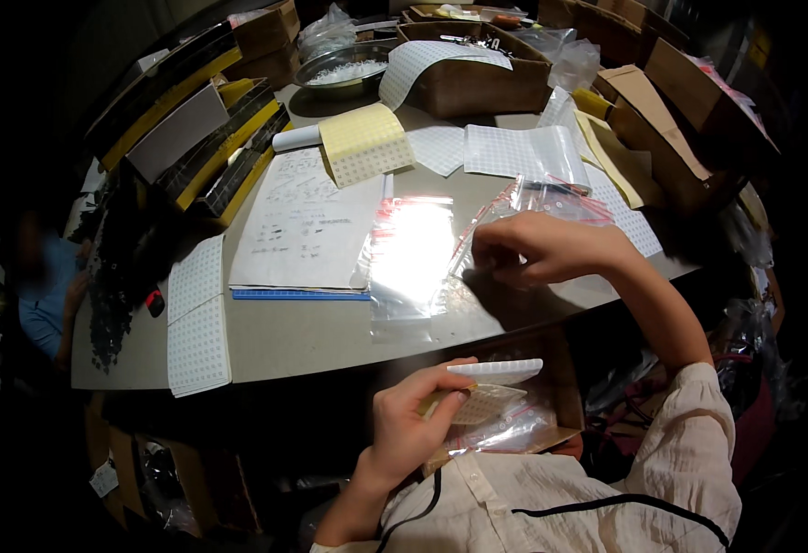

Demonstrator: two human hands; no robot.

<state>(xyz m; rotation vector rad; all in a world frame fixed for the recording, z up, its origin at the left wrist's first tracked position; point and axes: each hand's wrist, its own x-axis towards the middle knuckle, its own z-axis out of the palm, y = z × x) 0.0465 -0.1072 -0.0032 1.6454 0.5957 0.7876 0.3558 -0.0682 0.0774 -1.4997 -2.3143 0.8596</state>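
Observation:
My left hand (413,413) is closed around a folded sheet of labels (491,401), white on its upper fold and yellowish below. It hovers over an open cardboard box (565,396) at my lap, with clear plastic bags (505,433) inside. My right hand (537,247) is over the table, fingers curled inward and thumb near the fingertips. Whatever they pinch, if anything, is hidden. Beside those fingers lie clear zip bags with red seal lines (560,198). Just left of them, a stack of similar bags (413,267) glares under the light.
A notebook with handwritten pages (298,226) lies left of the bags, a yellow label sheet (367,143) across its top. More label sheets (198,318) lie at the left. Cardboard boxes (473,83) and a metal bowl of small white pieces (344,74) line the back. Another person (46,286) is at the far left.

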